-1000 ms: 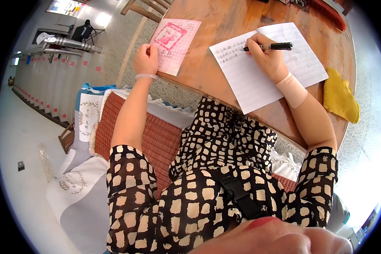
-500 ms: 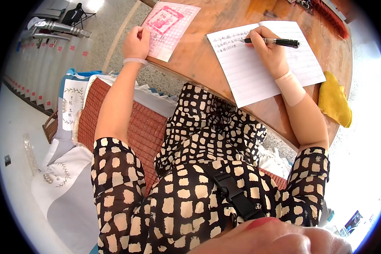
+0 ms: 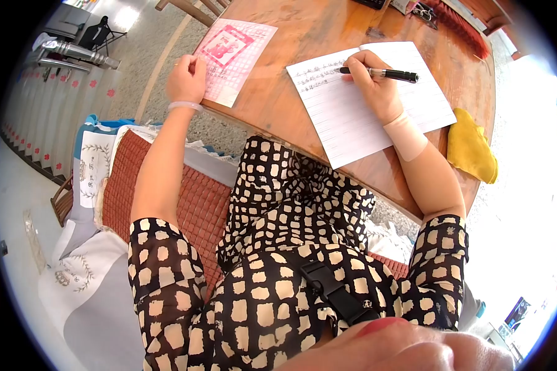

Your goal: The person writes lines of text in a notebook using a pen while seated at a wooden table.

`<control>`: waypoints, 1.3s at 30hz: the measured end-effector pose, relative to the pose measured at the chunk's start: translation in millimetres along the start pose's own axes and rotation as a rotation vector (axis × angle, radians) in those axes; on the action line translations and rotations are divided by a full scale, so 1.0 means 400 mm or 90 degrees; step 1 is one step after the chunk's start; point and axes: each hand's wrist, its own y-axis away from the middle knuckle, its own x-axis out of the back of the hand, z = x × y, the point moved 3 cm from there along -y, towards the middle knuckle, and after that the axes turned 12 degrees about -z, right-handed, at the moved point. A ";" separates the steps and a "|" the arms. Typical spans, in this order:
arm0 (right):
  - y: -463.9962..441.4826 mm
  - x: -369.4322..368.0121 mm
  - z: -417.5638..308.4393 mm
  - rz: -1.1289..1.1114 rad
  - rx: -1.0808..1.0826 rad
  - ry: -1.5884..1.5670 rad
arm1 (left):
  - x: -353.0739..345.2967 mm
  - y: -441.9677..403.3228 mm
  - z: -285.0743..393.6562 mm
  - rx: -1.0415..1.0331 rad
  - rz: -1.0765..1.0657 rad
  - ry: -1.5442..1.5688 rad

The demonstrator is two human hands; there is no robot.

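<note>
My right hand (image 3: 377, 93) grips a black pen (image 3: 402, 75), its tip close to the handwriting on an open lined notebook (image 3: 362, 133). Several short lines of writing fill the top of the left page; the lower lines are blank. At the table's near left edge rests my left hand (image 3: 187, 80), fingers curled into a loose fist. It lies against the left side of a pink-and-white printed sheet (image 3: 244, 59) with a red diamond design. No object shows inside that fist.
The wooden table (image 3: 269, 114) carries a yellow cloth (image 3: 472, 147) at its right edge and a red-bristled brush (image 3: 461, 31) at the far right. A wooden chair (image 3: 192, 9) stands beyond the far left. Under me is a seat with a reddish-brown woven mat (image 3: 130, 179).
The whole view has shifted, so the table and both hands appear a little further left and lower. The pen stays near the same part of the writing, and the left hand keeps its place.
</note>
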 end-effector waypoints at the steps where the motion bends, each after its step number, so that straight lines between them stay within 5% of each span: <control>1: 0.001 0.002 -0.014 0.005 -0.007 -0.003 | 0.000 0.000 0.002 0.000 0.001 0.001; 9: -0.011 0.068 -0.148 0.026 0.250 0.334 | -0.001 0.003 0.008 -0.019 0.017 -0.009; 11: -0.050 0.116 -0.148 -0.069 0.223 0.359 | 0.008 0.002 0.017 -0.010 -0.003 -0.010; 13: -0.106 0.150 -0.153 -0.088 0.250 0.655 | 0.008 0.007 0.016 -0.019 -0.013 -0.012; 19: -0.244 0.248 -0.032 -0.219 0.058 0.996 | 0.003 0.006 0.014 -0.060 0.008 0.001; 26: -0.290 0.257 0.036 -0.275 -0.063 1.023 | -0.001 0.011 0.009 -0.073 0.021 0.034; 39: -0.316 0.252 0.066 -0.241 -0.009 0.989 | 0.000 0.012 0.008 -0.091 0.040 0.017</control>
